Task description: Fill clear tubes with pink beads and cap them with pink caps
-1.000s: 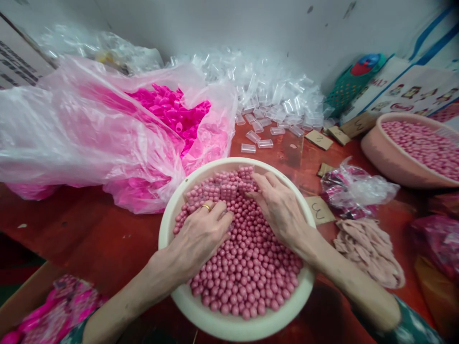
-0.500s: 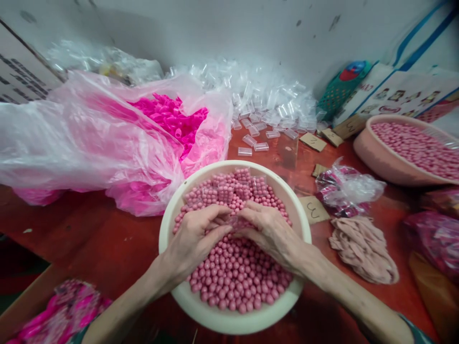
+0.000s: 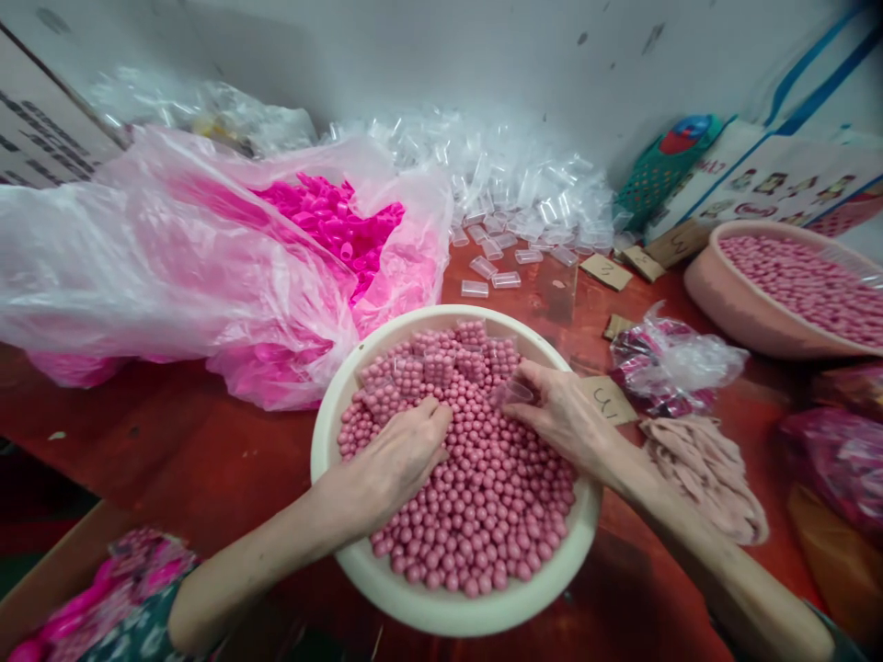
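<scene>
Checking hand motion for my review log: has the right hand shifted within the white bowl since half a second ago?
Yes. The right hand has drawn away from the left hand, toward the white bowl's right rim, pinching a clear capsule.

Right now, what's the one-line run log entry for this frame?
left hand: resting on pink beads | right hand: pinching clear tube | white basin: holds beads, filled tubes at far side
</scene>
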Demonstrator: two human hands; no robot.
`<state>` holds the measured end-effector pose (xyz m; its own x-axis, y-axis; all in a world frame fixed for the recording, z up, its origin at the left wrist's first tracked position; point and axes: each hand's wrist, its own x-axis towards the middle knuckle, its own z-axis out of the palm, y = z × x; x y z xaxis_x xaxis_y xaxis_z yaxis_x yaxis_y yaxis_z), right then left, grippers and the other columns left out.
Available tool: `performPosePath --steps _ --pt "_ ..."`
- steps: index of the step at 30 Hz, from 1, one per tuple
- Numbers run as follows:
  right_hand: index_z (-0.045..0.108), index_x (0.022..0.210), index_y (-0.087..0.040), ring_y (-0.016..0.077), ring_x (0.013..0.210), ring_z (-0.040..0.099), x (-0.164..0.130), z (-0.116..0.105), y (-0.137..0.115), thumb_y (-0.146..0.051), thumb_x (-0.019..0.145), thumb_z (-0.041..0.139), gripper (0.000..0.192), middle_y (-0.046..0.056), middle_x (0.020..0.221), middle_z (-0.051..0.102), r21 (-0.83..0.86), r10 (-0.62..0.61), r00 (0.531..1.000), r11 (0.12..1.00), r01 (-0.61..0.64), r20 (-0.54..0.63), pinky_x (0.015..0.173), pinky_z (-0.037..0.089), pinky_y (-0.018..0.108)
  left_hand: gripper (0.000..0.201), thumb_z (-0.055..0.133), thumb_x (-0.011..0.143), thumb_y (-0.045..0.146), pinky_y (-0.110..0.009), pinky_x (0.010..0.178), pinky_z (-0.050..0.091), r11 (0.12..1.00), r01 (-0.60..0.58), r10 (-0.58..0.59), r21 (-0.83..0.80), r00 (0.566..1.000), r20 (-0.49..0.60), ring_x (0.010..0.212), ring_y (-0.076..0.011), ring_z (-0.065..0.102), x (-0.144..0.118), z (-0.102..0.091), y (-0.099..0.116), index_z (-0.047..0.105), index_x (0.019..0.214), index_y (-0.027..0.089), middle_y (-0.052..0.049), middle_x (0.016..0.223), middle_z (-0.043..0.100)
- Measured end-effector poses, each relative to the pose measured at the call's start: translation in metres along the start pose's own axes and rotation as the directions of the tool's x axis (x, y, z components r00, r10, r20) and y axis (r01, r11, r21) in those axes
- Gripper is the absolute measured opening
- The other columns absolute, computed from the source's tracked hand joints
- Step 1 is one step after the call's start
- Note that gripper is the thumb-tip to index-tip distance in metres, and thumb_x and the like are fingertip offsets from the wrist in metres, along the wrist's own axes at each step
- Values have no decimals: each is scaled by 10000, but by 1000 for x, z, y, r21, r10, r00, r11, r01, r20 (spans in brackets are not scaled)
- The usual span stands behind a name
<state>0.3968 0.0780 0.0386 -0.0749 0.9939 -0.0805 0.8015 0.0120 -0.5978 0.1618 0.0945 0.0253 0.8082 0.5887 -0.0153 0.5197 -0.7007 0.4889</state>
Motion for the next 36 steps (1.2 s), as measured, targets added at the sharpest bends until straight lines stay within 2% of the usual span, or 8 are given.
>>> performPosePath --steps 5,16,18,22,26,28,32,36 --pt "451 603 -185 176 724 464 -4 4 8 -141 752 555 187 40 750 545 -5 11 1000 1000 -11 7 646 309 291 362 372 940 204 -376 1047 336 995 -100 100 -22 995 17 1248 -232 399 6 0 -6 337 1294 136 -136 1247 500" --pt "692 711 -151 141 690 557 3 17 -5 -181 703 615 83 -20 658 630 435 20 961 889 -142 274 685 425 268 192 479 836 126 -336 871 433 920 134 -126 -369 991 45 973 -196 544 24 -6 3 547 1014 156 -53 1013 592" --pt "712 814 -141 140 692 587 1 16 -8 -256 705 667 164 -6 698 659 593 18 934 768 -242 357 681 455 267 127 560 796 155 -318 786 456 858 198 -197 -474 979 52 856 -185 577 27 -9 9 587 920 166 -16 888 620" --pt "714 849 -156 114 691 605 -5 18 -10 -271 584 793 299 -1 727 674 812 19 874 362 -458 485 704 470 255 212 650 746 171 -305 798 478 659 179 -287 -731 958 -25 874 -184 615 30 -15 23 599 952 169 -15 914 659" --pt "695 744 -145 108 668 588 -11 19 -10 -278 540 826 276 -11 689 645 832 5 869 286 -475 495 686 467 255 155 625 785 196 -306 809 480 658 125 -303 -743 947 -109 875 -184 627 31 -20 32 623 936 161 -29 908 679" --pt "684 727 -145 115 688 583 -14 16 -12 -277 600 798 216 -17 692 635 831 -16 892 371 -414 451 726 461 275 121 597 811 196 -289 788 471 732 121 -276 -670 952 -129 845 -170 627 33 -25 34 639 919 162 -20 879 681" --pt "667 862 -183 164 852 570 -22 11 -16 -249 678 759 217 -1 868 646 628 -62 987 777 -45 148 838 419 331 112 591 812 178 -266 779 443 843 129 -229 -522 964 -132 838 -158 617 35 -33 34 656 903 175 1 859 682" --pt "630 882 -211 191 913 540 -27 11 -11 -242 821 625 69 26 917 618 371 -166 985 913 170 -42 833 408 354 174 588 813 195 -290 845 430 874 138 -200 -466 976 -86 916 -178 605 31 -29 27 640 979 203 -4 944 681"
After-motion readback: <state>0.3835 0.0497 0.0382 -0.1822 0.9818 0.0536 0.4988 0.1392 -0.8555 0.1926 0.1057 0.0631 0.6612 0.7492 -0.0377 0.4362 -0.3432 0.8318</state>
